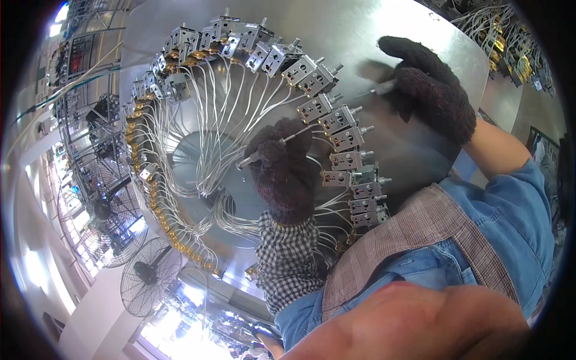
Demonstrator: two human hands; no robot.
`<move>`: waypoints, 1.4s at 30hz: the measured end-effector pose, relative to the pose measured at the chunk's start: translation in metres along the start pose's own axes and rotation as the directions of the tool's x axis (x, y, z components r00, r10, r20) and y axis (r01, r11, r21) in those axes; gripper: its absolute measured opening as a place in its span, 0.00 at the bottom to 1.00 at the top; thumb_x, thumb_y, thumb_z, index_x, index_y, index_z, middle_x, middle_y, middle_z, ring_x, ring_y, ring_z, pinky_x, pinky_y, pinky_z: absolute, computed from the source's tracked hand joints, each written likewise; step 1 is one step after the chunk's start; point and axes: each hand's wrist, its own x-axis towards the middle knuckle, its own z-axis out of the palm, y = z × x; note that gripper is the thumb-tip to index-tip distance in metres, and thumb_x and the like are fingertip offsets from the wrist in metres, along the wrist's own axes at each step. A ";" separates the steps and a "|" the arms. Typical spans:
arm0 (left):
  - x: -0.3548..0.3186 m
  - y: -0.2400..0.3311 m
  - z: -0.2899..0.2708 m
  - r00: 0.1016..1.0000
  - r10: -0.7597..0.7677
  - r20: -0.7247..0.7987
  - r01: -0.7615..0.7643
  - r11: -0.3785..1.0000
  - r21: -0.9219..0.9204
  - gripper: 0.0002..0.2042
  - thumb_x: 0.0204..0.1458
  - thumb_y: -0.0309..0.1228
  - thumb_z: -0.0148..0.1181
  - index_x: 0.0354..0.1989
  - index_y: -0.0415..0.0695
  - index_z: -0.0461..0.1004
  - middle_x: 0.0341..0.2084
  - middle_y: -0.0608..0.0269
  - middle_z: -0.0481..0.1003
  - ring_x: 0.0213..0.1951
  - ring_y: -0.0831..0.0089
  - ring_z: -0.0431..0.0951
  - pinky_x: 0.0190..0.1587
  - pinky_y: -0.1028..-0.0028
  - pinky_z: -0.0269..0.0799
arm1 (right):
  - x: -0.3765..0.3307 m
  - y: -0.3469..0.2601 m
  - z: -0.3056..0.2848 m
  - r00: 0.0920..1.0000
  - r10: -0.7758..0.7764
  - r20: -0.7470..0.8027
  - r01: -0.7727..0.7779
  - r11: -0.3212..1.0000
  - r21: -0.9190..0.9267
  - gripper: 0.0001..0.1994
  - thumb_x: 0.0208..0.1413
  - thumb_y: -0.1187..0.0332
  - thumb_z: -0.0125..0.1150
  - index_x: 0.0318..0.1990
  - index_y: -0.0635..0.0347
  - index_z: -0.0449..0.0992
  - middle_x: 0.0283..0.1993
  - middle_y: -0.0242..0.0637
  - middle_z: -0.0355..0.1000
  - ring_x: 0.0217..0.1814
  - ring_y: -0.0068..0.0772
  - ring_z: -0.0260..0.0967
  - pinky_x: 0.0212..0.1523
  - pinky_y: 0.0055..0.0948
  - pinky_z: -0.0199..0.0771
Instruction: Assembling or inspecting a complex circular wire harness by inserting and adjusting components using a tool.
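Observation:
Many small metal box-shaped switch units (pixel 315 108), each with a short shaft, stand in an arc on a round metal table (pixel 360 27). White leads run from them toward the table's middle. My left hand (pixel 282 174), in a dark knitted glove, is closed on a slim metal rod (pixel 299 133) inside the arc. The rod's thin end points toward the nearest units, and a thicker metal end (pixel 247 161) shows at the fist's other side. My right hand (pixel 435 93), gloved alike, is outside the arc, closed on a thin-tipped metal tool (pixel 379 89) that points left toward the units.
Brass-coloured end pieces (pixel 155 207) line the left side of the ring. A bundle of more leads and units (pixel 510 45) hangs at the upper right. Two caged fans (pixel 147 273) stand beyond the table at left. Another person's arm (pixel 271 344) shows at the bottom.

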 end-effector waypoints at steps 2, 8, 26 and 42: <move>-0.005 0.003 0.012 0.999 -0.043 -0.011 0.043 0.998 0.042 0.13 0.54 0.35 0.50 0.42 0.40 0.66 0.37 0.54 0.72 0.38 0.61 0.75 0.36 0.66 0.75 | -0.007 0.004 0.001 1.000 -0.018 -0.002 0.018 1.000 0.022 0.21 0.52 0.69 0.51 0.55 0.56 0.63 0.28 0.33 0.67 0.21 0.19 0.63 0.23 0.18 0.65; -0.004 0.000 0.024 0.991 -0.103 -0.085 0.114 0.984 0.136 0.17 0.51 0.42 0.55 0.38 0.38 0.68 0.29 0.56 0.72 0.26 0.67 0.74 0.22 0.75 0.71 | -0.006 0.007 0.007 0.999 -0.032 0.033 0.030 0.998 0.061 0.19 0.54 0.68 0.51 0.55 0.55 0.64 0.29 0.33 0.68 0.22 0.19 0.64 0.23 0.18 0.67; -0.011 -0.002 0.016 0.993 -0.115 -0.029 0.117 0.988 0.104 0.15 0.53 0.36 0.54 0.38 0.35 0.68 0.28 0.56 0.72 0.27 0.70 0.73 0.27 0.75 0.71 | -0.007 0.008 0.000 0.980 -0.087 0.179 0.095 0.995 -0.037 0.18 0.58 0.63 0.49 0.54 0.58 0.65 0.39 0.38 0.69 0.38 0.26 0.69 0.37 0.25 0.73; -0.015 0.005 0.017 0.991 -0.130 0.009 0.129 0.987 0.092 0.11 0.52 0.33 0.54 0.39 0.39 0.68 0.34 0.54 0.72 0.33 0.66 0.74 0.29 0.73 0.72 | -0.005 0.018 0.014 0.973 -0.225 0.042 0.226 0.974 -0.021 0.17 0.55 0.60 0.53 0.47 0.61 0.71 0.34 0.37 0.69 0.28 0.22 0.69 0.22 0.20 0.72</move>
